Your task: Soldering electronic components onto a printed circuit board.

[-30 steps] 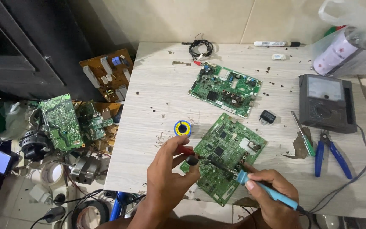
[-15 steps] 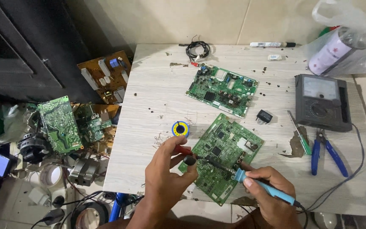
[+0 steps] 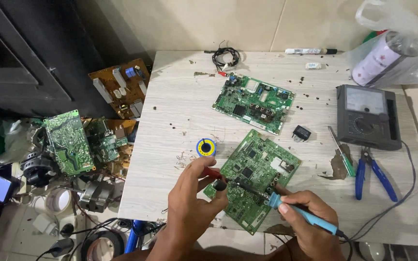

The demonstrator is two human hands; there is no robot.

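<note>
Soldering looks to be under way on the green rectangular circuit board (image 3: pixel 252 179) lying tilted at lower centre of the pale wood-grain desk (image 3: pixel 180 106). The right hand (image 3: pixel 310 220) is closed around a blue-handled soldering iron (image 3: pixel 306 216), its dark tip reaching left across the board. The left hand (image 3: pixel 194 193) is closed on a red-and-black tool (image 3: pixel 215 178), perhaps a desoldering pump, held at the board's left edge beside the tip. Whether any joint is finished cannot be told; the board still lies bare, so I judge the work mid-course. A small blue-and-yellow solder spool (image 3: pixel 206 147) sits just above the left hand. A second green board (image 3: pixel 253 102), a grey analogue multimeter (image 3: pixel 367 116) and blue-handled pliers (image 3: pixel 371 171) lie untouched further up and right.
</note>
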